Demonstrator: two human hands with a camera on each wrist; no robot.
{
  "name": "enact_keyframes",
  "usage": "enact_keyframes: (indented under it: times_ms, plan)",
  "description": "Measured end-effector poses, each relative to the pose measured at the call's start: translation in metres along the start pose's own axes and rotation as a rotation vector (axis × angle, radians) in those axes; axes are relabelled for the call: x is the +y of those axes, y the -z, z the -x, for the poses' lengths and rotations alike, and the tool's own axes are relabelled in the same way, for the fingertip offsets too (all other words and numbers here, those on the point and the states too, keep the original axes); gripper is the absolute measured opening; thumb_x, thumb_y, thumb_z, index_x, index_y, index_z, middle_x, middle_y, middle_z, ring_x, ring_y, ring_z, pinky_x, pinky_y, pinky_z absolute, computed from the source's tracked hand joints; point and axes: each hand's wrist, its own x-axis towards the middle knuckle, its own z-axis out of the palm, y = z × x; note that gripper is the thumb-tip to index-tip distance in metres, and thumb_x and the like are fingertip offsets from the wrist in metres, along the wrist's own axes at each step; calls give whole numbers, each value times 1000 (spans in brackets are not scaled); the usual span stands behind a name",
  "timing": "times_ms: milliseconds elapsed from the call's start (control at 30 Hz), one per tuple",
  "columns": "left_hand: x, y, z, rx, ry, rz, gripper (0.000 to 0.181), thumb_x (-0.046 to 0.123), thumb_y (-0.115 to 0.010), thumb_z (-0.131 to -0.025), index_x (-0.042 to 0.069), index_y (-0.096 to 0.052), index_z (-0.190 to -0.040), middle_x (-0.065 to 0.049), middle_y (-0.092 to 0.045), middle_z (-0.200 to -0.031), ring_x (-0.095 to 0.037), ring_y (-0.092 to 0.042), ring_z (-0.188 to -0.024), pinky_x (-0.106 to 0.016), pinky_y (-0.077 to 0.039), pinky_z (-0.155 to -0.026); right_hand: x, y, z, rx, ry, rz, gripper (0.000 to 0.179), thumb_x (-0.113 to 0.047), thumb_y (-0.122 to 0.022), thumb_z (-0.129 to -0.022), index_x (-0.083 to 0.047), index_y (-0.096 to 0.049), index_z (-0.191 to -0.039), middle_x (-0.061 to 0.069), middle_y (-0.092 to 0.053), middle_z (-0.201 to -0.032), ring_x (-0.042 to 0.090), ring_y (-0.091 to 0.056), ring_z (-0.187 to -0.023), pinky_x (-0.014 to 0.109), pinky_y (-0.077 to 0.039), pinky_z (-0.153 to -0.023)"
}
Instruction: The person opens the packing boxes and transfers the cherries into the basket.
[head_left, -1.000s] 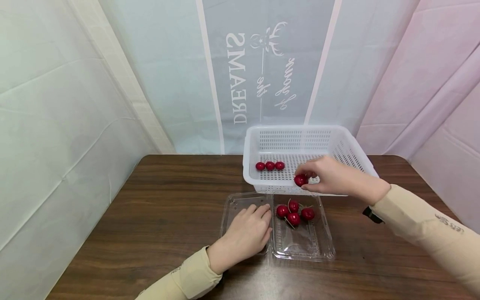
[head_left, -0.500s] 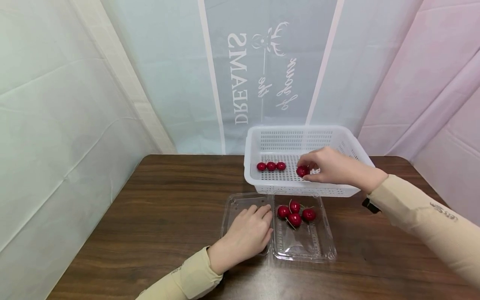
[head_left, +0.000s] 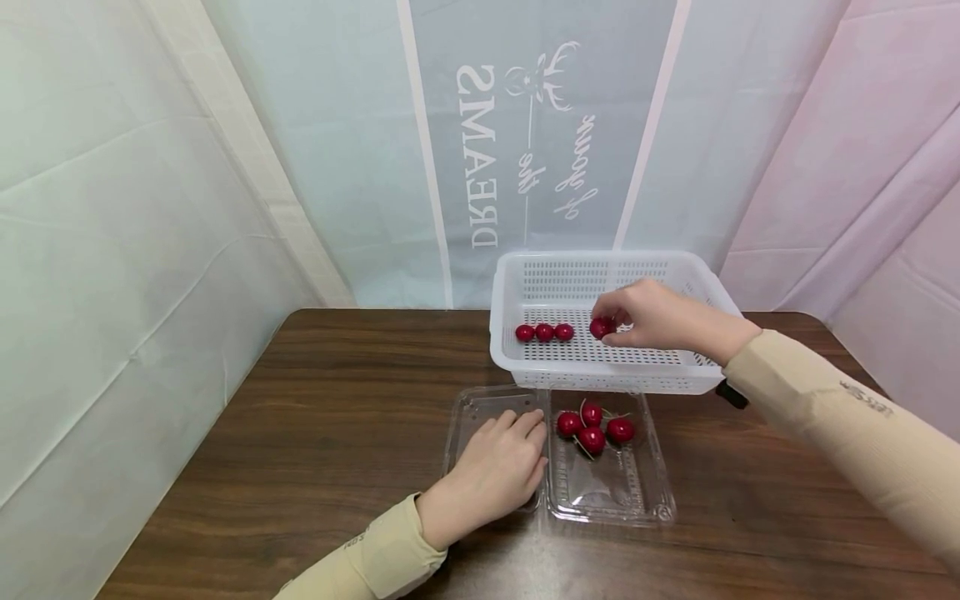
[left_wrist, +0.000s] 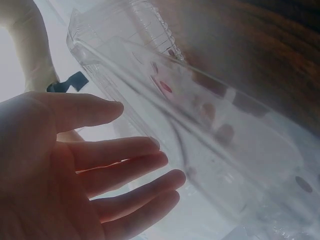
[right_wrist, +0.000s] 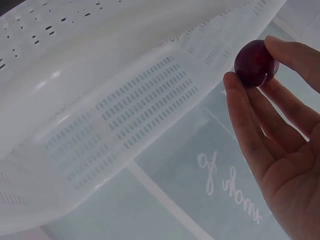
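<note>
My right hand (head_left: 647, 315) pinches a dark red cherry (right_wrist: 256, 63) between thumb and fingertips, over the white plastic basket (head_left: 600, 367). To its left, a row of three red cherries (head_left: 544, 332) lies on the basket floor. My left hand (head_left: 491, 462) rests with relaxed, nearly straight fingers on the lid half of an opened clear plastic clamshell box (head_left: 600, 492), fingertips by the hinge. Several stemmed cherries (head_left: 591, 440) sit in the box's right half, toward its far end. In the left wrist view the fingers (left_wrist: 125, 150) spread against the clear plastic.
A dark wooden table (head_left: 322, 433) carries everything, its far edge just beyond the basket. Behind hangs a grey-blue curtain (head_left: 360, 150) with mirrored lettering; pale cloth walls (head_left: 112, 250) stand at both sides. The basket is right behind the clamshell box.
My right hand has moved away from the basket's near rim, farther into the basket, carrying the cherry. The left hand and the box have stayed in place.
</note>
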Motion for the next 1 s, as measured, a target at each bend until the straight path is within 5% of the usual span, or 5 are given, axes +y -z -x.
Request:
enact_keyframes:
  times_ms: [567,1000]
  plan:
    - [-1,1,0,10,-6,-7,30,29,-66,-84,8,-67,-105,-6,-64,-119,-19,-61,-91,-29,-51,-69,19,2,-22,-22,-18,11,18,-7,-74,-74,-4,-69,-92,5,-71,-80,14,-67,-72,32,-56,-68]
    - [-1,1,0,9,-7,-12,31,30,-66,-84,8,-67,-105,-6,-64,-119,-18,-61,-91,-29,-51,-70,36,-1,-38,-67,-138,8,18,-9,-74,-75,-6,-68,-91,6,-71,-79,14,-65,-70,35,-55,-69]
